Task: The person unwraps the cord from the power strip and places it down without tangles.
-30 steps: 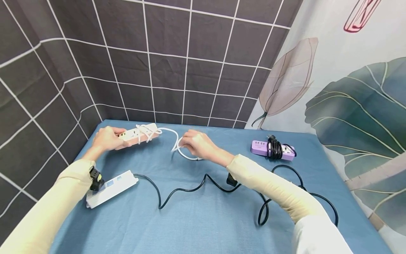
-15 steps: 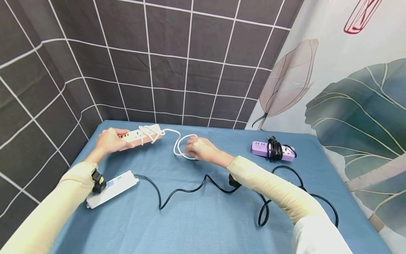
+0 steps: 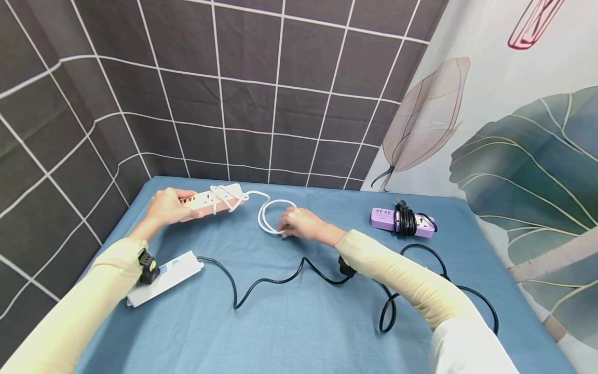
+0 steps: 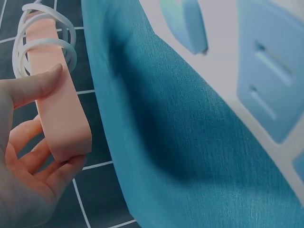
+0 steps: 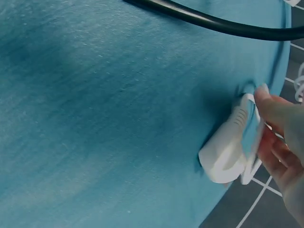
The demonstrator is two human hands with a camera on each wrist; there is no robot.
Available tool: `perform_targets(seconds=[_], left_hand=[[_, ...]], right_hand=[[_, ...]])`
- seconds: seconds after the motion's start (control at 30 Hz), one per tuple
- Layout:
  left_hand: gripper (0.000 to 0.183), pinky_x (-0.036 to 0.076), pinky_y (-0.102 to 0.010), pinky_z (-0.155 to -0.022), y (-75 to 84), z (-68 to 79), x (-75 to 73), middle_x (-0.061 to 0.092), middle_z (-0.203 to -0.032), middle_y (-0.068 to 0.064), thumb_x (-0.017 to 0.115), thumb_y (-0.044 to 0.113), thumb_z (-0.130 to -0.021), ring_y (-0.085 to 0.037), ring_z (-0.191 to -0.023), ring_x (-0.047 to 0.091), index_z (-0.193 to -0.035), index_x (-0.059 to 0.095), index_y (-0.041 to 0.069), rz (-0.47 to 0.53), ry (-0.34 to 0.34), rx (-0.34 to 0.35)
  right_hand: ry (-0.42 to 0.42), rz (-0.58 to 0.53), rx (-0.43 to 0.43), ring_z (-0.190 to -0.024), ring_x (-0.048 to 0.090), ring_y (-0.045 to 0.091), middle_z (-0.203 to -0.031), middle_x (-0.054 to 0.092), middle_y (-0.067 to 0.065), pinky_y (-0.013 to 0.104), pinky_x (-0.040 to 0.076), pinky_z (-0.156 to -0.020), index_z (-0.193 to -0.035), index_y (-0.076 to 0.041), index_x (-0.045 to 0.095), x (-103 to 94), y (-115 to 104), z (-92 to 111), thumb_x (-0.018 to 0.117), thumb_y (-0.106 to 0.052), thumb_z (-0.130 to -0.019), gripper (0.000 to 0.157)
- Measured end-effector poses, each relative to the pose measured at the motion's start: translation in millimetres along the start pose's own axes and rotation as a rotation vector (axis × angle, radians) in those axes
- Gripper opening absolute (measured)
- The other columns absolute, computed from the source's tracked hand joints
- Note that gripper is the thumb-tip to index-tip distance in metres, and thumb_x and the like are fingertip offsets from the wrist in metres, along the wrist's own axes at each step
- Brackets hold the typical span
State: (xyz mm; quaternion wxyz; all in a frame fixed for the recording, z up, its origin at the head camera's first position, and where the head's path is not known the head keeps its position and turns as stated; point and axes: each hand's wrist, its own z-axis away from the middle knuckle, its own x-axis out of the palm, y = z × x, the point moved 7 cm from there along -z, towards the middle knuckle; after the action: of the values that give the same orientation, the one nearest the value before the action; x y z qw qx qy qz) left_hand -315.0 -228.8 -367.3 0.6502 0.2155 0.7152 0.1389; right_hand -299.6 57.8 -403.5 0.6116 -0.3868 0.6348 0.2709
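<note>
- Left hand [image 3: 165,206] grips the pink power strip [image 3: 201,200] over the tabletop's [image 3: 280,332] far left; best held steady
- Right hand [image 3: 301,223] pinches the white cord [image 3: 260,215] near its plug [image 5: 223,154]; best guided loosely, untwisted, without tugging

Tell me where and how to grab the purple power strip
Probably by the left end of the purple power strip, from above, pinching its long sides: that end is bare, while black cord is wound around the middle.

head view bright, wrist views dimmer
left-wrist view: soft shadow across cloth [image 4: 213,147]; right-wrist view: sheen along black cord [image 5: 228,24]
</note>
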Motion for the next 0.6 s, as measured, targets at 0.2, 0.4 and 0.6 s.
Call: perform_targets(seconds=[0.2, 0.4, 0.6], left_hand=[[0.06, 0.037, -0.035, -0.067, 1.5, 0.5, -0.2, 0.065, -0.117, -0.025, 0.08, 0.032, -0.069, -0.033, -0.093, 0.059, -0.121, 0.066, 0.005, 0.006, -0.001, 0.0], [0.059, 0.035, -0.034, -0.066, 2.7, 0.1, -0.6, 0.066, -0.115, -0.025, 0.08, 0.031, -0.069, -0.032, -0.091, 0.059, -0.12, 0.067, 0.005, 0.0, 0.006, 0.012], [0.059, 0.034, -0.033, -0.065, 7.3, -0.4, -2.1, 0.066, -0.113, -0.024, 0.081, 0.032, -0.068, -0.031, -0.088, 0.057, -0.119, 0.067, 0.006, -0.013, 0.006, 0.026]], right_hand=[[-0.018, -0.109, 0.05, -0.09, 0.064, 0.013, -0.089, 0.073, -0.001, 0.028, 0.05, -0.082, -0.091, -0.012, 0.075, -11.9, 3, -8, 0.075, -0.02, -0.082, 0.013], [0.117, -0.144, 0.124, -0.093, 0.065, 0.016, -0.096, 0.074, 0.002, 0.031, 0.051, -0.084, -0.098, -0.01, 0.075, -41.1, 9, -21, 0.075, -0.022, -0.083, 0.02], [0.271, -0.218, 0.125, -0.101, 0.063, 0.019, -0.104, 0.072, 0.005, 0.032, 0.048, -0.09, -0.106, -0.008, 0.072, -58.9, 11, -35, 0.075, -0.019, -0.082, 0.027]])
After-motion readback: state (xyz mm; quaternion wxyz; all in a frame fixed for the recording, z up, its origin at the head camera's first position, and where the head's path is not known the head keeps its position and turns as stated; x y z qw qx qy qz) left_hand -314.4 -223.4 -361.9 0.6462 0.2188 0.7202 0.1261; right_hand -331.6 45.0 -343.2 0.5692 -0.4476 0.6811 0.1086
